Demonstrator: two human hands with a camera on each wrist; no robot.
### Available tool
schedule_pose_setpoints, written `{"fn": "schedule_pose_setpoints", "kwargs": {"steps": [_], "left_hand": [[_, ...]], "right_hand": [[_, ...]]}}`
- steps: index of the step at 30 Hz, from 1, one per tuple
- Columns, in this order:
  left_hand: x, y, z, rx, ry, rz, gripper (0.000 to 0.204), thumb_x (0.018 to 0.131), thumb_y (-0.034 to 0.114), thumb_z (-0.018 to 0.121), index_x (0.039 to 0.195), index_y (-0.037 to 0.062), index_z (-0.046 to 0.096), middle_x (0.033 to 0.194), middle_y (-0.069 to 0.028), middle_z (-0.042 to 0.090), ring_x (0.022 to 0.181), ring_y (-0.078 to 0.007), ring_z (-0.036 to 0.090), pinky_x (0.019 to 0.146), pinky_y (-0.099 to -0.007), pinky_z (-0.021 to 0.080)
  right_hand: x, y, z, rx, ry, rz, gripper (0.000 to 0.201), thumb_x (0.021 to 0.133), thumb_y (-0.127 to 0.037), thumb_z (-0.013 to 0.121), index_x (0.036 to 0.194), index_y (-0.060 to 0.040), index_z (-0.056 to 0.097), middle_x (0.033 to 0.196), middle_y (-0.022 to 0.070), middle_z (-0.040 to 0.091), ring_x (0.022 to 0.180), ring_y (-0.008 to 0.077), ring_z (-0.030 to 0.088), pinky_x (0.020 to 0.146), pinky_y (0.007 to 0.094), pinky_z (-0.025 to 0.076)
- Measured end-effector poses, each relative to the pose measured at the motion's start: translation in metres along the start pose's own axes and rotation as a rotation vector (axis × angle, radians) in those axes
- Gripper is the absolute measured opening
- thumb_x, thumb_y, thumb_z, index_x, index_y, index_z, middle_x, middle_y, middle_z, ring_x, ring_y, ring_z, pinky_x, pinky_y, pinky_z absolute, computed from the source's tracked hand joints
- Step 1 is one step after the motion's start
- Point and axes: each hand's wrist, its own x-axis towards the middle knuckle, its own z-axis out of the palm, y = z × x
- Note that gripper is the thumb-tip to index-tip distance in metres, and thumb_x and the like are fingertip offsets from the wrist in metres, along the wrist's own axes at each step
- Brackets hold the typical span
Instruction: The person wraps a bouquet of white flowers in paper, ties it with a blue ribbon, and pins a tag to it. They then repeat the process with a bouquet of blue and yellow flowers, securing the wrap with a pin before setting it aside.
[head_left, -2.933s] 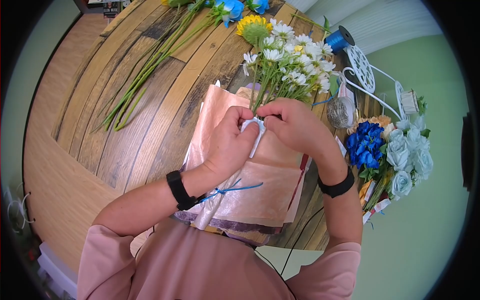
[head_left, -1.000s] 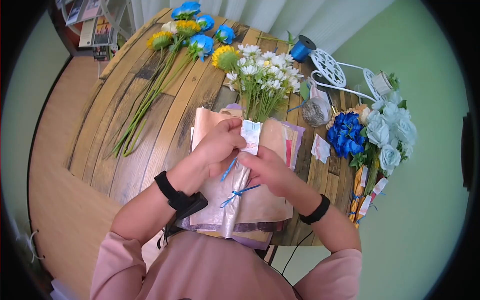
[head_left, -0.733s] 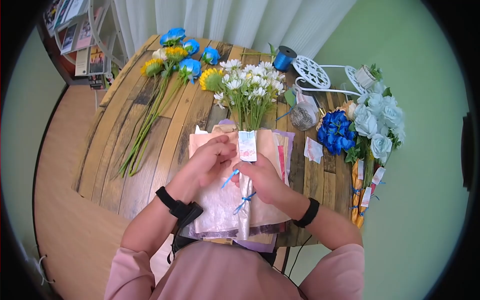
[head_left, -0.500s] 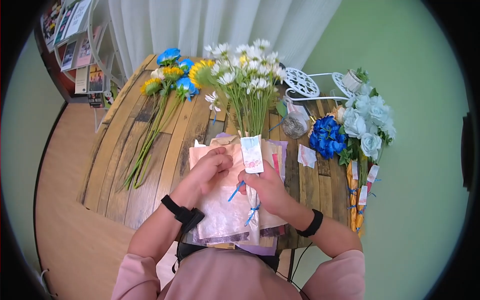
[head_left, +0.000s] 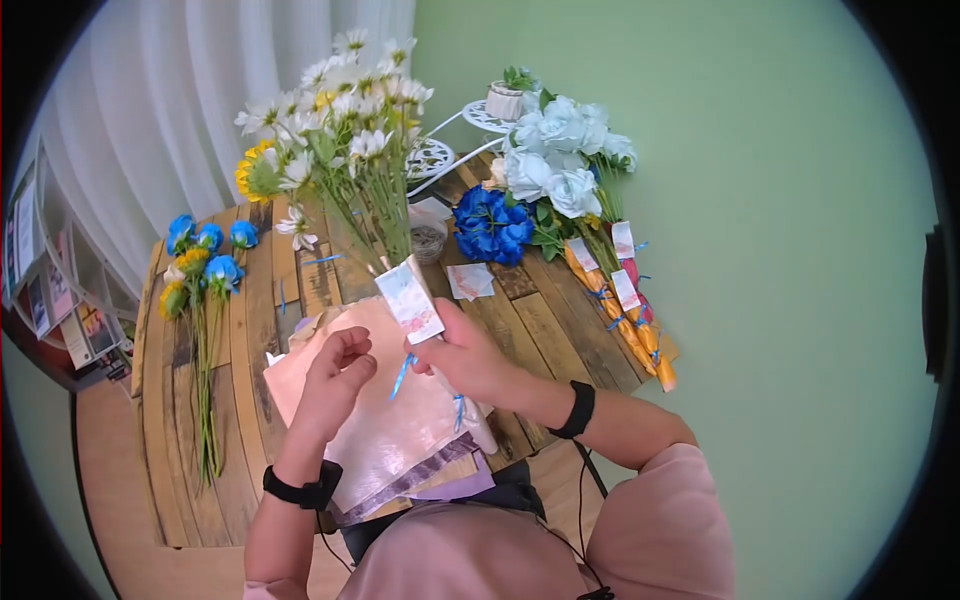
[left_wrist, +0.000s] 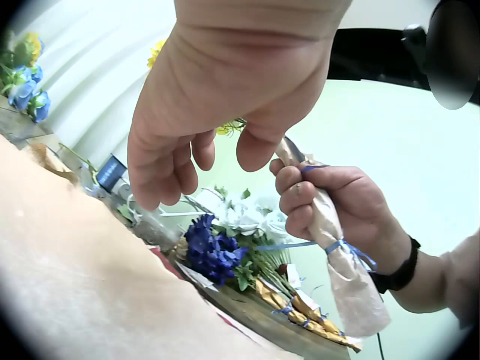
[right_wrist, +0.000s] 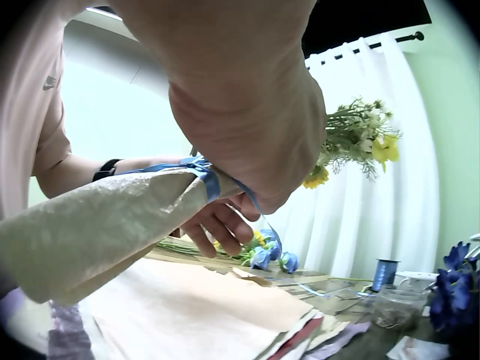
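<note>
My right hand [head_left: 465, 350] grips the paper-wrapped stems of a bouquet of white daisies [head_left: 350, 130] with one sunflower [head_left: 258, 172]. The bouquet is held up over the table, flowers pointing away from me. A white printed label [head_left: 408, 300] wraps the stems just above the hand. Below it, blue ribbon [left_wrist: 337, 246] ties the pale paper wrap [left_wrist: 356, 296], which is easiest to see in the left wrist view. My left hand [head_left: 338, 380] hovers left of the bouquet, over the paper sheets, fingers loosely bent and holding nothing.
Stacked wrapping paper [head_left: 385, 440] lies beneath the hands. Blue roses [head_left: 222, 270] and small sunflowers lie at left. Toward the right are a deep-blue flower head [head_left: 492, 225], pale blue roses [head_left: 565, 170], a glass jar [head_left: 428, 242] and a loose label [head_left: 470, 281]. A ribbon spool [right_wrist: 385, 274] stands behind.
Both hands worked at the label on the stems earlier; the left hand has since come away. The right hand has lifted the bouquet off the table. The head view has turned right.
</note>
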Motion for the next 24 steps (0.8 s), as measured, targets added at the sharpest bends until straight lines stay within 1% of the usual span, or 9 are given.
{"fn": "schedule_pose_setpoints", "kwargs": {"steps": [3,5,7,9,14,17,21,22,24], "left_hand": [[-0.001,0.009,0.025,0.058,-0.093,0.050,0.037,0.090,0.011,0.065,0.125,0.0016,0.056,0.113,-0.0063,0.060,0.106,-0.0160,0.056,0.091,-0.0304,0.048],[0.001,0.016,0.044,0.105,-0.209,0.018,0.036,0.091,0.010,0.064,0.125,0.0021,0.056,0.113,-0.0046,0.059,0.107,-0.0144,0.055,0.094,-0.0295,0.046],[0.007,0.014,0.061,0.109,-0.257,0.013,0.034,0.091,0.010,0.065,0.123,0.0023,0.056,0.112,-0.0038,0.059,0.105,-0.0139,0.055,0.092,-0.0295,0.047],[0.016,0.006,0.075,0.109,-0.346,0.032,0.037,0.092,0.013,0.066,0.125,0.0011,0.055,0.112,-0.0054,0.059,0.104,-0.0143,0.056,0.089,-0.0297,0.048],[0.031,-0.003,0.104,0.165,-0.397,0.014,0.037,0.090,0.012,0.067,0.124,0.0019,0.056,0.111,-0.0044,0.059,0.102,-0.0131,0.056,0.085,-0.0290,0.048],[0.034,-0.005,0.112,0.203,-0.412,-0.029,0.033,0.091,0.008,0.066,0.123,0.0032,0.057,0.110,-0.0014,0.059,0.101,-0.0116,0.056,0.090,-0.0283,0.047],[0.038,-0.016,0.115,0.183,-0.401,-0.056,0.036,0.089,0.011,0.067,0.122,0.0020,0.057,0.110,-0.0039,0.059,0.100,-0.0130,0.056,0.085,-0.0285,0.048],[0.037,-0.018,0.114,0.181,-0.397,-0.070,0.035,0.089,0.011,0.067,0.122,0.0020,0.057,0.110,-0.0038,0.059,0.099,-0.0128,0.056,0.086,-0.0284,0.048],[0.036,-0.024,0.113,0.161,-0.389,-0.093,0.035,0.089,0.011,0.067,0.122,0.0019,0.057,0.109,-0.0036,0.059,0.099,-0.0125,0.056,0.086,-0.0282,0.048]], "right_hand": [[-0.010,-0.011,-0.040,-0.093,0.047,-0.097,0.032,0.092,-0.007,0.058,0.122,-0.0047,0.048,0.098,0.0043,0.061,0.078,0.0106,0.059,0.070,0.0261,0.050],[-0.027,-0.041,-0.059,-0.021,0.139,-0.097,0.036,0.090,-0.005,0.058,0.125,-0.0051,0.048,0.097,0.0034,0.061,0.077,0.0098,0.058,0.069,0.0250,0.049],[-0.038,-0.057,-0.093,-0.097,0.243,-0.209,0.040,0.089,-0.004,0.059,0.127,-0.0056,0.047,0.095,0.0027,0.060,0.075,0.0084,0.056,0.066,0.0234,0.048],[-0.051,-0.075,-0.129,-0.161,0.340,-0.192,0.040,0.088,-0.006,0.059,0.127,-0.0034,0.048,0.095,0.0012,0.059,0.072,0.0062,0.052,0.062,0.0223,0.046],[-0.069,-0.098,-0.213,-0.396,0.624,-0.229,0.040,0.090,-0.007,0.062,0.128,-0.0034,0.052,0.089,-0.0001,0.060,0.060,0.0045,0.049,0.052,0.0206,0.042],[-0.070,-0.094,-0.267,-0.341,0.623,-0.279,0.027,0.093,-0.009,0.060,0.119,-0.0054,0.054,0.082,0.0009,0.059,0.056,0.0056,0.048,0.050,0.0197,0.039],[-0.059,-0.074,-0.323,-0.336,0.589,-0.231,0.025,0.094,-0.012,0.061,0.118,-0.0060,0.055,0.085,0.0006,0.062,0.069,0.0064,0.055,0.058,0.0211,0.045],[-0.057,-0.063,-0.341,-0.338,0.574,-0.131,0.029,0.094,-0.014,0.061,0.122,-0.0053,0.056,0.095,0.0015,0.065,0.082,0.0090,0.059,0.071,0.0254,0.049],[-0.046,-0.033,-0.356,-0.421,0.633,-0.061,0.030,0.094,-0.014,0.061,0.123,-0.0047,0.057,0.100,0.0024,0.065,0.087,0.0105,0.059,0.076,0.0275,0.049]]}}
